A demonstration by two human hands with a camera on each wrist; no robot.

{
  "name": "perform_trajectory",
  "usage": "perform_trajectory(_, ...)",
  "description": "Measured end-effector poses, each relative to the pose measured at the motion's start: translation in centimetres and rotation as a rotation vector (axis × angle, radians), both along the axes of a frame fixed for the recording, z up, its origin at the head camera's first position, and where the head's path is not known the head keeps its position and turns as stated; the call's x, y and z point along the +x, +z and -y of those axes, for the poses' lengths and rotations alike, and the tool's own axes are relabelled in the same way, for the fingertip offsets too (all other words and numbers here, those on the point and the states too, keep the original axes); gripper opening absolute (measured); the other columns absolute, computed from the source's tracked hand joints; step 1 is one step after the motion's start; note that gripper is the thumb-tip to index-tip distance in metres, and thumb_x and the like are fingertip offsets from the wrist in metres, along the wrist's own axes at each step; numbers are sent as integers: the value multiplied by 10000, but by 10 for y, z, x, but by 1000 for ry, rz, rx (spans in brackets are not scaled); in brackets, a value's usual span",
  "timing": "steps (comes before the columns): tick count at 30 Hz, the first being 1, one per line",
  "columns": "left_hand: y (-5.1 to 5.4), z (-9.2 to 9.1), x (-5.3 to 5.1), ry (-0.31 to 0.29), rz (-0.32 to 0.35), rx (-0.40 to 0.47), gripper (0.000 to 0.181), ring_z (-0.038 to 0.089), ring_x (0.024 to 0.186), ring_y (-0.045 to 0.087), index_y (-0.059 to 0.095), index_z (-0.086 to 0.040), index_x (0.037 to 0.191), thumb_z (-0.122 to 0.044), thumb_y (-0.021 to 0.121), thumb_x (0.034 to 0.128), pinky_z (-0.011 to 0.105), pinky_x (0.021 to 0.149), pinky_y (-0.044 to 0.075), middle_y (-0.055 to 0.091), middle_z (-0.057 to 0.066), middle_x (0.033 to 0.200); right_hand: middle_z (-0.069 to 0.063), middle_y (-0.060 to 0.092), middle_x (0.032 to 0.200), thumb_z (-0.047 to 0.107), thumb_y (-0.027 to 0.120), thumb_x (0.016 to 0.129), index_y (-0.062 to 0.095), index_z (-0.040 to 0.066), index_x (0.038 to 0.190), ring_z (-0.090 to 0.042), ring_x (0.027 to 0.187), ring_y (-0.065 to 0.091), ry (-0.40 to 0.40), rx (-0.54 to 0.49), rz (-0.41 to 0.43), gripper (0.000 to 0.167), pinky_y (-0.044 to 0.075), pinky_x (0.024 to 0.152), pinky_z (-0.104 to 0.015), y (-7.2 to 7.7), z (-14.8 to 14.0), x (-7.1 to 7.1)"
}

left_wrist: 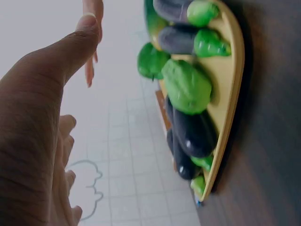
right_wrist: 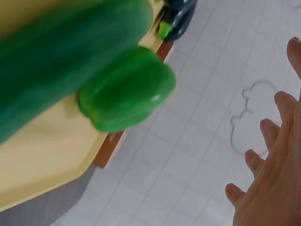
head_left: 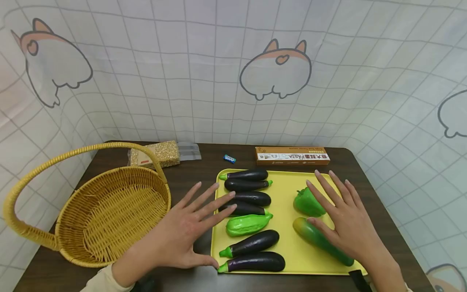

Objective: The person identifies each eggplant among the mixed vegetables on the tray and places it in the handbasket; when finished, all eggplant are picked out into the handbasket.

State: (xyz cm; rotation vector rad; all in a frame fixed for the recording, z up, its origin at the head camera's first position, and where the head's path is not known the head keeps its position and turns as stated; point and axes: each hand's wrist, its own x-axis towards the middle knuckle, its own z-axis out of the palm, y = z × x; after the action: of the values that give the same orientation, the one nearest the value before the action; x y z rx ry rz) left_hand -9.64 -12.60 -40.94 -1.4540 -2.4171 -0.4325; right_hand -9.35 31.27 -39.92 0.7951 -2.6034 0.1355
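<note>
Both hands hover over a yellow tray (head_left: 286,227) with fingers spread, holding nothing. My left hand (head_left: 182,231) is above the tray's left edge, near several dark eggplants (head_left: 255,261) and a light green bitter melon (head_left: 249,224). Over the tray's right side is my right hand (head_left: 348,221), which partly covers a green bell pepper (head_left: 308,202) and a long green cucumber-like vegetable (head_left: 321,240) with a yellowish end. In the right wrist view the bell pepper (right_wrist: 129,92) sits apart from the fingers (right_wrist: 270,134). The left wrist view shows the bitter melon (left_wrist: 187,87) below the raised left hand (left_wrist: 42,117).
A yellow wicker basket (head_left: 63,221) with a tall handle stands left of the tray. Behind lie a vacuum pack of pale grains or beans (head_left: 160,154), a small blue packet (head_left: 229,159) and a brown pasta box (head_left: 292,156). A patterned curtain (head_left: 211,81) encloses the dark table.
</note>
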Motion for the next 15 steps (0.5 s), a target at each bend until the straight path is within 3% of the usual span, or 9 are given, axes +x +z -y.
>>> perform_trajectory(4, -5, -10, 9, -73, 18, 58, 1114, 386, 1589, 125, 300, -136, 1679, -775, 701, 860, 643, 1214, 91, 203, 85, 1739, -90, 224, 1734, 725, 341, 1058, 349, 210, 1672, -403, 1576, 158, -24, -22, 2, 802, 37, 1242, -567, -2, -15, -1)
perform_trajectory(8, -15, -22, 19, -126, 28, 75, 1067, 394, 1580, 163, 301, -127, 1677, -728, 702, 892, 623, 1216, 134, 214, 96, 1735, -92, 230, 1732, 728, 356, 1054, 345, 208, 1673, -409, 1571, 174, -44, -37, 10, 809, 38, 1241, -572, -11, -32, -1)
perform_trajectory(12, -28, -33, 27, -165, 25, 64, 941, 390, 1574, 194, 298, -114, 1676, -769, 414, 1011, 636, 1208, 147, 212, 97, 1736, -92, 232, 1731, 676, 439, 1060, 335, 211, 1677, -397, 1573, 173, -63, -51, 48, 780, 29, 1242, -563, -24, -49, 1)
perform_trajectory(15, -37, -37, 32, -179, 34, 52, 936, 383, 1580, 170, 288, -105, 1678, -775, 162, 1035, 649, 1203, 140, 201, 96, 1739, -94, 230, 1731, 575, 544, 1061, 328, 210, 1679, -374, 1582, 156, -76, -60, 86, 749, 16, 1245, -545, -34, -62, 3)
